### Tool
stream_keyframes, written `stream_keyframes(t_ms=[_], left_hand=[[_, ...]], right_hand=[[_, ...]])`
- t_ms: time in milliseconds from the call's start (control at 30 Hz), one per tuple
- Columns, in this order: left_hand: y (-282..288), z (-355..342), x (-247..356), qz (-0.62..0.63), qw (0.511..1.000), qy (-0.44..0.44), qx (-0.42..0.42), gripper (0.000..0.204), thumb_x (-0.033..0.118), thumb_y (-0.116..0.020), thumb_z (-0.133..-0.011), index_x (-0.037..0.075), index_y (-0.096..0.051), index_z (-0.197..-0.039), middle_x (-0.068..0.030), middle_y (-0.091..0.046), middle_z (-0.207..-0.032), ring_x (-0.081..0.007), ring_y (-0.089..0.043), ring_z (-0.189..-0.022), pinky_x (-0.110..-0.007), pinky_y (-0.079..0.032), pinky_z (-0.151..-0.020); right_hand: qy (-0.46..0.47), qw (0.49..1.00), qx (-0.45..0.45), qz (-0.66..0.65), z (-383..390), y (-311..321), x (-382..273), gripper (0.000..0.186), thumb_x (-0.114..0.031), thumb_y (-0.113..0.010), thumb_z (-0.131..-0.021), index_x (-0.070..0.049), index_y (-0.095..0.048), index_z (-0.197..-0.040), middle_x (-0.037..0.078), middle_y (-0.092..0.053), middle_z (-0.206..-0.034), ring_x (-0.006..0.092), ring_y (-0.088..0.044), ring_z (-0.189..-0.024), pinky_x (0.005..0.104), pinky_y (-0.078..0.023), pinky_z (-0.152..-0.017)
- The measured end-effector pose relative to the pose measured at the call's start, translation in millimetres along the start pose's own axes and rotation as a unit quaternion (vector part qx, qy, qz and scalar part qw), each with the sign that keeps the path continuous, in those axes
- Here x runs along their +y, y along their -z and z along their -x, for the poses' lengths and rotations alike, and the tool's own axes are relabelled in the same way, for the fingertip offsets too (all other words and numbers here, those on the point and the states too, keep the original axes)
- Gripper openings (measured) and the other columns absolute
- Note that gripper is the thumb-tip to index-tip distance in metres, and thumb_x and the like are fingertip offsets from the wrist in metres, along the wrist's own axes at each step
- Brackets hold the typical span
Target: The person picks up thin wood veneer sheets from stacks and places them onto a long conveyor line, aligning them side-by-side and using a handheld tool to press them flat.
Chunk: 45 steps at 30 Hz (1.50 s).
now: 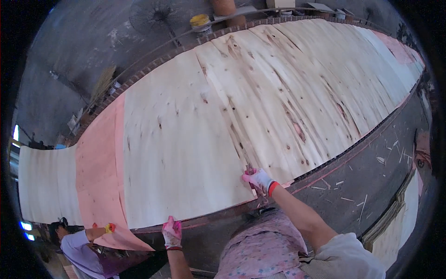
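A pale wood veneer sheet [181, 149] lies on the long work surface in front of me. My left hand [172, 233], in a pink and white glove, is closed at its near edge, fingertips over the rim. To the right, my right hand [260, 179], gloved alike with a red cuff, pinches a ragged brown-pink strip of veneer [261, 199]. That strip hangs over the near edge, beside the seam with a knotty, dark-streaked veneer sheet [297, 102].
At the left, a co-worker [88, 246] has a gloved hand by a pink sheet [100, 162]. Stacked sheets [390, 225] stand at the lower right; wood scraps [346, 199] litter the floor. Beyond the far edge are a fan [160, 14] and a yellow-rimmed bucket [200, 22].
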<state>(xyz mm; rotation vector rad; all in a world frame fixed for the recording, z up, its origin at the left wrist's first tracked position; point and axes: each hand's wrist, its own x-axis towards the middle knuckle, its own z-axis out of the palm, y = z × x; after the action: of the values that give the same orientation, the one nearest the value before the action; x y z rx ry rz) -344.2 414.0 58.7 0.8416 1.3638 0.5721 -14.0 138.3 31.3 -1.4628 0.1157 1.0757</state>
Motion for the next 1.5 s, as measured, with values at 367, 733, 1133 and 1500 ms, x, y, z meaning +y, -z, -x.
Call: stream_keyframes(t_ms=[367,733,1133,1500], left_hand=[[17.3,-63.7,-31.7,-0.103,0.988,0.112,-0.002,0.02,0.029,-0.06,-0.091,0.009,-0.062,-0.094,-0.0049,-0.065,-0.074,-0.0174,-0.06,-0.06,-0.029,-0.05,-0.049],[38.3,-134.3,-88.6,-0.101,0.984,0.145,0.023,0.026,0.034,-0.056,-0.093,0.01,-0.058,-0.102,-0.0083,-0.062,-0.084,-0.0186,-0.058,-0.066,-0.027,-0.044,-0.049],[22.1,-132.3,-84.9,-0.183,0.968,0.173,-0.014,0.033,0.044,-0.053,-0.093,0.014,-0.055,-0.106,-0.0043,-0.062,-0.086,-0.0189,-0.061,-0.08,-0.034,-0.045,-0.067],[10.7,-137.1,-94.1,-0.274,0.949,0.141,-0.06,0.043,0.049,-0.047,-0.094,0.013,-0.056,-0.116,-0.0066,-0.066,-0.093,-0.0218,-0.062,-0.082,-0.039,-0.049,-0.075]], right_hand=[[-0.071,0.965,0.001,0.251,-29.0,11.2,23.8,0.038,-0.035,-0.068,-0.074,-0.002,-0.066,-0.094,0.008,-0.065,-0.073,0.0139,-0.06,-0.062,0.031,-0.049,-0.056],[-0.038,0.941,0.192,0.276,71.3,115.1,110.4,0.041,-0.037,-0.062,-0.078,-0.003,-0.068,-0.1,0.013,-0.07,-0.086,0.0247,-0.068,-0.079,0.034,-0.053,-0.074],[-0.282,0.886,0.36,-0.077,199.0,159.2,273.4,0.016,-0.019,-0.064,-0.083,-0.005,-0.06,-0.092,0.012,-0.067,-0.075,0.0243,-0.065,-0.058,0.0357,-0.053,-0.049],[-0.267,0.87,0.412,-0.045,228.5,127.9,319.6,0.024,-0.022,-0.061,-0.08,0.001,-0.064,-0.084,0.012,-0.067,-0.074,0.023,-0.065,-0.06,0.0349,-0.051,-0.051]])
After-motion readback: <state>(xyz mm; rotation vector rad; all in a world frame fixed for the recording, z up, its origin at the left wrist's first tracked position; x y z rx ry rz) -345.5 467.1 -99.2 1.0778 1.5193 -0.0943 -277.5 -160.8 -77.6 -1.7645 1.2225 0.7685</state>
